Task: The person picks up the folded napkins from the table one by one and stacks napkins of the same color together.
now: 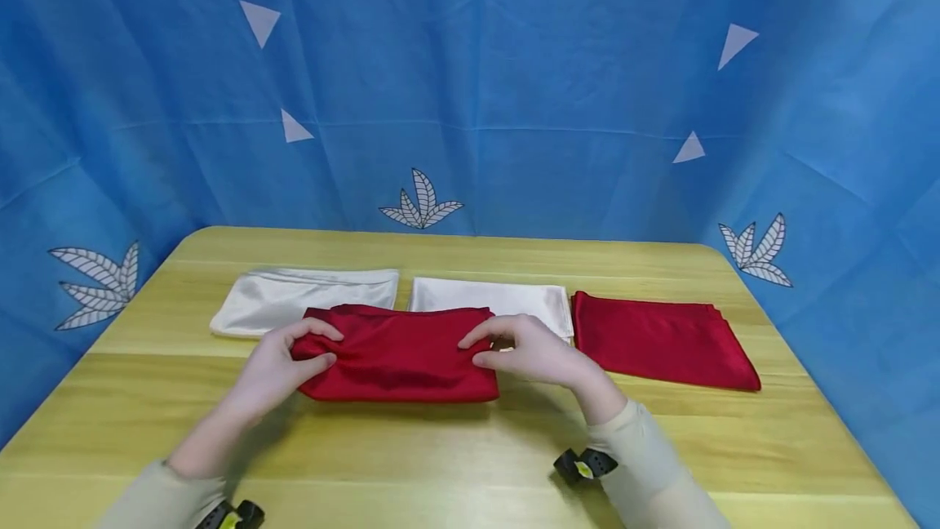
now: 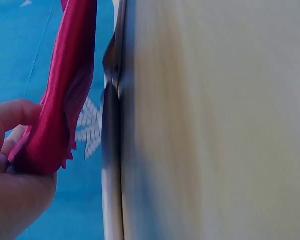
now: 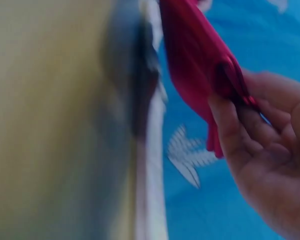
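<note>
In the head view, the left hand [image 1: 273,367] and right hand [image 1: 530,348] are pinching the red cloth [image 1: 400,357] at opposite ends; it is hanging between them, above the table [image 1: 441,455]. A loosening pinch would be letting its slick-looking layers slide out of line. It is gleaming, creasing near the left grip. In the left wrist view its end is bulging roundly; in the right wrist view layers are gaping at the grip.

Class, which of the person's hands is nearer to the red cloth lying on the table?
The right. The right hand, to that red cloth's left, pinches the near end of the held red cloth; the left hand pinches the opposite end, farther left.
</note>
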### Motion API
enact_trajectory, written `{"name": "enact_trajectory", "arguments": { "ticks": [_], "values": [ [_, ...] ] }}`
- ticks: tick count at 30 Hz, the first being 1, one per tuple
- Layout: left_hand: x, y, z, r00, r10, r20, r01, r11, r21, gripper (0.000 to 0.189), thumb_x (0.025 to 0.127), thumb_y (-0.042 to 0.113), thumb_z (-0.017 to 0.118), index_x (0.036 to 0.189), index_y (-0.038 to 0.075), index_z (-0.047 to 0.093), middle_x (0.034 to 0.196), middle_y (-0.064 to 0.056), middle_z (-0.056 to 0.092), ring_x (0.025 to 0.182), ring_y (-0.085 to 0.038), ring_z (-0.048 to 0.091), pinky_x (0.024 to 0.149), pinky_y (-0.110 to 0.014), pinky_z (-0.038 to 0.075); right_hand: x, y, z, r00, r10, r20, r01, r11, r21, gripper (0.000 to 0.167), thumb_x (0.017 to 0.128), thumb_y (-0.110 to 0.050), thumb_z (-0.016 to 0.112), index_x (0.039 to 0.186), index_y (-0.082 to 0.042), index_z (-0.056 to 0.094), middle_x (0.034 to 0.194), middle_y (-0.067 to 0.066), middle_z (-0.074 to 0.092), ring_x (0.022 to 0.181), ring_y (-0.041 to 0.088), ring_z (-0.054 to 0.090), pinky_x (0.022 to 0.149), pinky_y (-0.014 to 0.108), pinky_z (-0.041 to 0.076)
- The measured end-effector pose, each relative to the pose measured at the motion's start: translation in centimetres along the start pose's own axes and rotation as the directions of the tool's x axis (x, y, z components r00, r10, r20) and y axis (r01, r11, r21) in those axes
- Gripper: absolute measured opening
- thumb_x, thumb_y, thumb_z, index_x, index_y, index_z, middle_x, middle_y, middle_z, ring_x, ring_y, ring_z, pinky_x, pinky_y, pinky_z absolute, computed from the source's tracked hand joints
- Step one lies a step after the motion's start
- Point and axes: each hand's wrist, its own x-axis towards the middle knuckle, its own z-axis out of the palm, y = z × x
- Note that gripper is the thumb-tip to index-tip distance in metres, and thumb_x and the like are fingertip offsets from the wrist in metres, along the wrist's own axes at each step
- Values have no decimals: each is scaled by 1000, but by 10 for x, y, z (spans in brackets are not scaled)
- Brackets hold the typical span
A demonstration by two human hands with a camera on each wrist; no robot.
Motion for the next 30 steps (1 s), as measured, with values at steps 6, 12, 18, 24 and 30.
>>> {"name": "enact_trajectory", "arguments": {
  "ticks": [6,12,18,24,30],
  "values": [
    [25,21,34,999,33,-5,-33,998,-50,20,84,3,69,102,12,67,111,-7,62,108,-24,49,80,-37,43,-16,10,-40,998,63,14,-62,997,-50,23,89,-17,68,111,-20,70,102,-6,64,62,9,48,63,27,46],
    [47,44,71,997,76,-9,-76,991,-107,21,82,0,69,99,12,68,106,-6,63,94,-22,52,72,-34,46,-35,22,-75,990,141,1,-139,983,-120,23,89,-16,67,111,-21,70,98,-7,64,68,10,54,69,31,48],
    [69,71,107,993,119,-17,-120,984,-128,22,81,0,70,98,13,69,106,-5,64,99,-22,53,76,-34,44,-60,36,-108,981,184,-59,-190,971,-145,23,88,-14,69,111,-16,70,107,-1,65,87,16,60,77,33,50],
    [91,98,148,992,128,1,-127,981,-149,21,81,1,70,96,16,70,108,-3,64,90,-21,53,70,-32,45,-90,47,-134,962,227,-153,-257,942,-217,21,87,-8,68,108,-11,71,104,2,66,89,18,59,77,32,49],
    [107,120,189,992,125,21,-116,963,-241,22,82,2,69,99,16,70,110,-3,64,65,-16,43,56,-26,40,-118,61,-151,935,254,-247,-317,911,-262,19,86,-6,68,106,-6,71,99,5,67,87,19,59,74,28,49]
  ]
}}
